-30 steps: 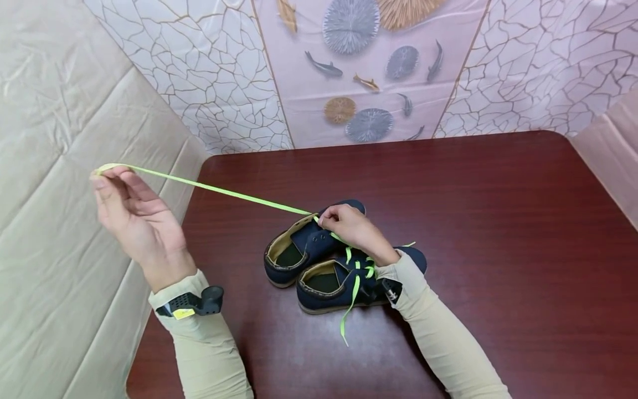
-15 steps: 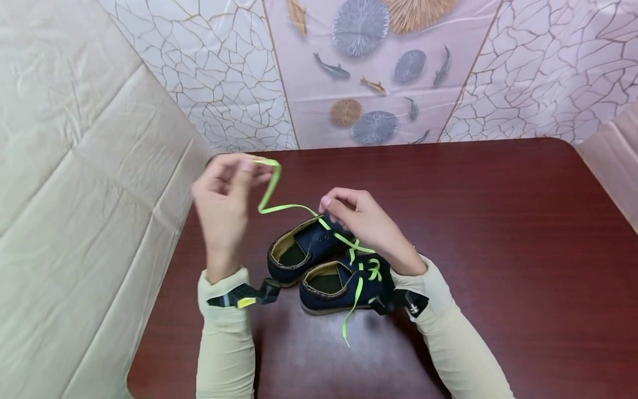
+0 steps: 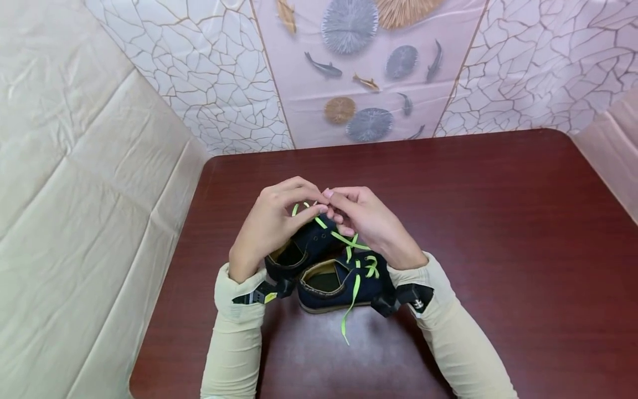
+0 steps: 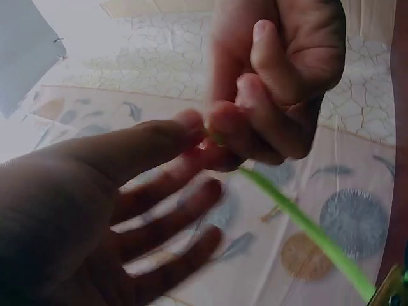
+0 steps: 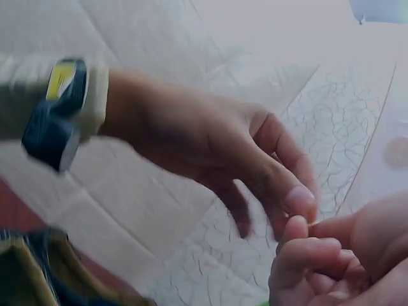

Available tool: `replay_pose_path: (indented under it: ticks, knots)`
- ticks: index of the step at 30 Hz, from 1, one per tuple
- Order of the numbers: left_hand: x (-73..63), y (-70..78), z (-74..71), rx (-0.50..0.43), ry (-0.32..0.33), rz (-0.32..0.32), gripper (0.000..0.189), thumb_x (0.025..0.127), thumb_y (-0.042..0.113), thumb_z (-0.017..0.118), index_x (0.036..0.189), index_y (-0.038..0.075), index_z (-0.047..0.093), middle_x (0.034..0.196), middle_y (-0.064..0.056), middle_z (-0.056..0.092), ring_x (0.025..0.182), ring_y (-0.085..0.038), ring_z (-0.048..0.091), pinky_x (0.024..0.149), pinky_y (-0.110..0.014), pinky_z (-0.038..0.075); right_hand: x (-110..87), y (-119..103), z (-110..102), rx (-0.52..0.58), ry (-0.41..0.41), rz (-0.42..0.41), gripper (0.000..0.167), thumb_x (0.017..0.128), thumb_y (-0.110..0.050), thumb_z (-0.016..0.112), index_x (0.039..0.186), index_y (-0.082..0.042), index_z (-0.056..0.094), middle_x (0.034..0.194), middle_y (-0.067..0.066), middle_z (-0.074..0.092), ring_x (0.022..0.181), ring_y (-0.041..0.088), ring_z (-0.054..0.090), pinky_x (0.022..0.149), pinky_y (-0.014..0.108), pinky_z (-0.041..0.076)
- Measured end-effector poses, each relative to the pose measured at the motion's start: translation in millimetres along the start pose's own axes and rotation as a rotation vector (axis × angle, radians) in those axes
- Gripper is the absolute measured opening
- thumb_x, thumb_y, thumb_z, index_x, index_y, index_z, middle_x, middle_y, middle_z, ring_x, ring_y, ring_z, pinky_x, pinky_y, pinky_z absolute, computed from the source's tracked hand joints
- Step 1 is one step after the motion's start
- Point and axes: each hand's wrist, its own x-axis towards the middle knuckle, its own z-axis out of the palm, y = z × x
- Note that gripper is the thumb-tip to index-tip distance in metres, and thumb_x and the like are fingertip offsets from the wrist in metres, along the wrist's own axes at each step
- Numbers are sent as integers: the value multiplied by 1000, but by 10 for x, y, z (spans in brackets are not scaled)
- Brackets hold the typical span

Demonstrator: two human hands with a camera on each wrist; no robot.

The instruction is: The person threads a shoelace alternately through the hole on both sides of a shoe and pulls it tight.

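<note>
In the head view, two navy shoes with tan linings lie side by side: a far shoe, partly covered by my hands, and a near shoe. My left hand and right hand meet fingertip to fingertip above the far shoe. Between them they pinch the end of its neon-green shoelace, which slants down from the right fingers in the left wrist view. The left thumb and index finger hold the tip while the other left fingers spread. In the right wrist view, the right fingers curl inward.
A second green lace is threaded through the near shoe and trails onto the dark red-brown table. Pale quilted fabric borders the left side; a patterned cloth stands behind. Both wrists wear black cameras.
My left hand has come from far left, where it held the lace taut, to meet the right hand. The lace slackened, and the right hand lifted slightly off the far shoe.
</note>
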Motion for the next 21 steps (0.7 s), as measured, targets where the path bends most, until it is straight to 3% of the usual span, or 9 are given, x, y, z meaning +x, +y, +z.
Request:
replay_pose_path:
  ticks: [3,6,7,9,11,13,17,21]
  knots:
    - [-36,-102,-41,85,-164,-227,11,98,22,78,106,14,76,97,3,71,83,-16,63,71,-34,49,42,14,-20,-60,48,-56,24,111,-9,54,97,2,71,77,3,55,56,10,44,49,20,37]
    - [-73,-240,-50,256,-433,-513,18,99,28,77,109,14,71,94,1,68,87,-20,63,78,-40,52,60,23,-60,-114,94,-115,22,110,-7,56,113,9,71,83,4,59,65,11,50,52,19,44]
    - [-83,-291,-41,303,-527,-580,19,99,28,76,110,13,70,95,1,69,89,-21,64,80,-41,53,67,25,-74,-129,99,-132,23,109,-6,57,115,12,69,85,5,61,67,12,52,53,20,45]
    - [-97,-397,-13,373,-675,-651,15,100,23,74,109,12,71,95,-2,68,89,-23,63,81,-41,52,79,32,-107,-164,99,-160,22,108,-4,58,116,14,69,91,6,67,73,13,56,56,20,49]
    - [-99,-492,22,393,-735,-658,5,101,15,71,104,11,72,93,-3,67,85,-22,62,79,-39,51,84,36,-132,-218,95,-176,20,107,-3,60,114,13,70,98,7,71,76,13,58,60,21,52]
    - [-101,-576,51,379,-734,-613,7,102,8,67,99,10,73,86,-4,66,78,-21,61,74,-36,51,89,37,-157,-298,83,-187,18,106,-1,62,112,13,71,103,9,74,77,13,62,62,23,54]
    - [-104,-733,122,315,-652,-446,19,104,4,61,94,10,75,79,-4,64,69,-18,57,68,-32,49,115,61,-195,-467,70,-170,13,101,0,68,106,11,72,95,13,75,71,12,66,67,28,59]
    - [-91,-820,192,245,-568,-309,20,106,2,58,107,8,77,97,-5,72,89,-20,64,84,-35,54,178,139,-214,-648,35,-112,7,99,-2,73,100,4,74,85,15,76,66,17,69,70,36,61]
